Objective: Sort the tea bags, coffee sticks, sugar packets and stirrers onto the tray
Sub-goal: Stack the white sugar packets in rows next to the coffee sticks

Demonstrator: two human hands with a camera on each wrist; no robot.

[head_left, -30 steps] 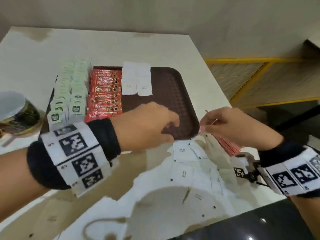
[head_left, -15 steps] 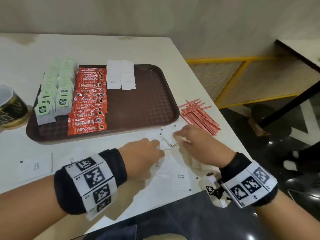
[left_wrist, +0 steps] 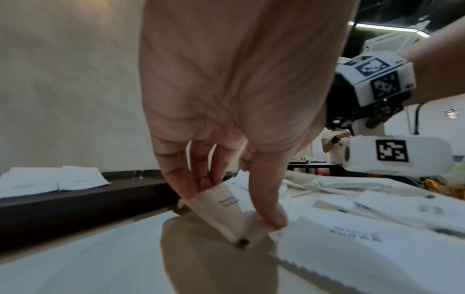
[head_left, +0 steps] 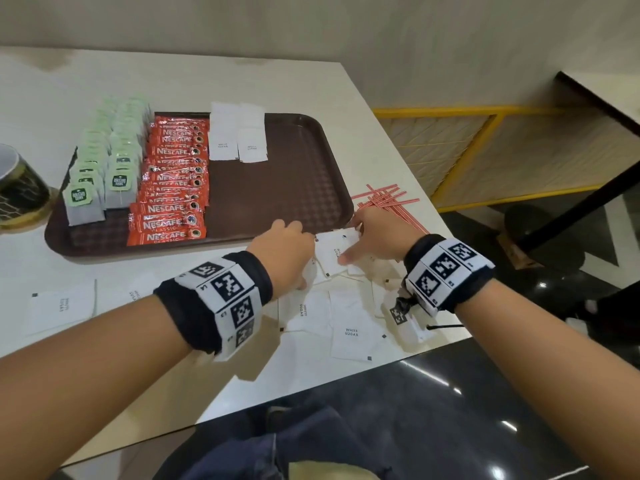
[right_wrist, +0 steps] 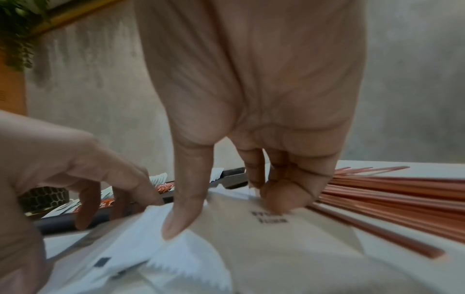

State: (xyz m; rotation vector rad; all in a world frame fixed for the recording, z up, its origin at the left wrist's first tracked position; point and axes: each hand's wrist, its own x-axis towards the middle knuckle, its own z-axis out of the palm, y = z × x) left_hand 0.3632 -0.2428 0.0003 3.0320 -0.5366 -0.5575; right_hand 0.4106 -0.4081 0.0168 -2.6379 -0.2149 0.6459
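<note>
A brown tray (head_left: pixel 277 192) holds green tea bags (head_left: pixel 104 168), red coffee sticks (head_left: pixel 173 188) and two columns of white sugar packets (head_left: pixel 239 136). Loose sugar packets (head_left: pixel 349 327) lie on the table in front of it. My left hand (head_left: pixel 294 258) pinches one sugar packet (left_wrist: pixel 226 214) between thumb and fingers, tilted just above the table. Beside it, my right hand (head_left: pixel 360 237) holds another packet (head_left: pixel 334 252) by its edges, thumb near and fingers curled at the far edge (right_wrist: pixel 264 228). Red stirrers (head_left: pixel 388 206) lie right of the tray.
A dark patterned mug (head_left: pixel 17 188) stands left of the tray. One sugar packet (head_left: pixel 60 306) lies apart at the front left. The table's front edge and right corner are close to my wrists. A yellow railing (head_left: pixel 485 116) runs beyond the table at the right.
Both hands came back from the tray's front edge to the loose packets. Each has taken hold of a sugar packet near the tray's front right corner.
</note>
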